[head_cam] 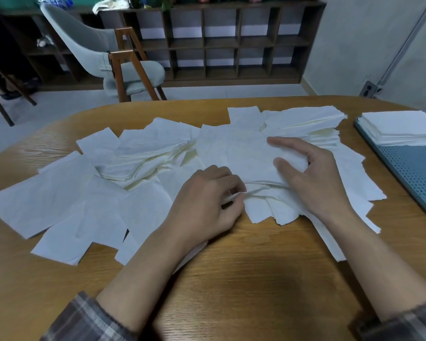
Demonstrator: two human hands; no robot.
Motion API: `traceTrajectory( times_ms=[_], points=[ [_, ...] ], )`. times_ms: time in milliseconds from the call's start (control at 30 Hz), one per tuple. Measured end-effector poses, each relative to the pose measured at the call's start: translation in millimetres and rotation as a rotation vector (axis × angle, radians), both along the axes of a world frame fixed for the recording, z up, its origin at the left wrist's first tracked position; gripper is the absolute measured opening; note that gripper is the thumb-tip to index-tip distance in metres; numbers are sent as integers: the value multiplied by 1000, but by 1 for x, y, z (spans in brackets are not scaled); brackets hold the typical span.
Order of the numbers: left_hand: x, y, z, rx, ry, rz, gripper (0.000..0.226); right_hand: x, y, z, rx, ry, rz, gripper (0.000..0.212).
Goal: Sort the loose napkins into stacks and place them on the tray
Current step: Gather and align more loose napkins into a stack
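Across the table's middle, loose napkins (59, 200): white sheets spread from left to right, overlapping at all angles, with two thicker fanned heaps, one left of centre and one far right.
Left hand (207, 203): fingers curled under, pinching the raised edge of a napkin at the near side of the spread; the fingertips are mostly hidden beneath the hand.
Right hand (312, 178): palm down on the heap just right of the left hand, fingers spread and lightly bent, thumb held apart, gripping nothing that I can make out.
Hidden parts: both forearms cover napkins on the near side; how many sheets lie in each heap is unclear.
Stack (401, 129): squared white napkins on the tray's far end.
Tray (416, 178): blue, perforated, at the right, cut off by the frame edge.
Table (256, 267): wood, rounded far edge; bare surface lies near, between the forearms, and a narrow bare strip separates napkins from tray.
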State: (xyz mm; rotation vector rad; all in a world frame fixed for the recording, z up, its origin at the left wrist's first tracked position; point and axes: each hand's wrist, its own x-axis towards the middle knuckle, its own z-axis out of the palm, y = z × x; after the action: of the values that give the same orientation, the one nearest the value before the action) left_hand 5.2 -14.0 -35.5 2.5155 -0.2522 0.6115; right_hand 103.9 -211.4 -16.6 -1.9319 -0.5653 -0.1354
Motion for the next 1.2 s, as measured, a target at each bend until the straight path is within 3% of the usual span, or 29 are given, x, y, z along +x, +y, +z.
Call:
traceTrajectory(
  times_ms=[133,267,400,467,533,600,667,733,1000,1133,1200],
  points=[
    [-6,-4,14,-228,-63,-32,6,0,1,-1,6,11,-4,39],
    [-12,-5,26,-487,59,-71,14,-2,0,1,41,28,9,39],
    [-10,1,33,-820,84,-89,17,-6,1,12,167,122,108,21],
    [-8,2,34,-916,81,-47,16,-9,1,14,233,228,173,33],
    [-6,2,31,-922,82,24,15,-12,2,15,321,398,278,49],
    [-4,3,27,-856,90,96,14,-16,4,16,357,462,332,41],
    [-3,4,25,-810,91,124,13,-18,5,16,272,379,271,24],
    [-3,5,24,-823,90,149,13,-19,5,15,200,327,239,22],
    [-3,3,24,-836,100,171,14,-19,6,14,129,248,283,40],
    [-2,2,22,-784,55,210,17,-19,8,15,20,126,218,58],
    [-2,2,23,-747,74,232,25,-18,7,17,73,147,220,66]
  ],
)
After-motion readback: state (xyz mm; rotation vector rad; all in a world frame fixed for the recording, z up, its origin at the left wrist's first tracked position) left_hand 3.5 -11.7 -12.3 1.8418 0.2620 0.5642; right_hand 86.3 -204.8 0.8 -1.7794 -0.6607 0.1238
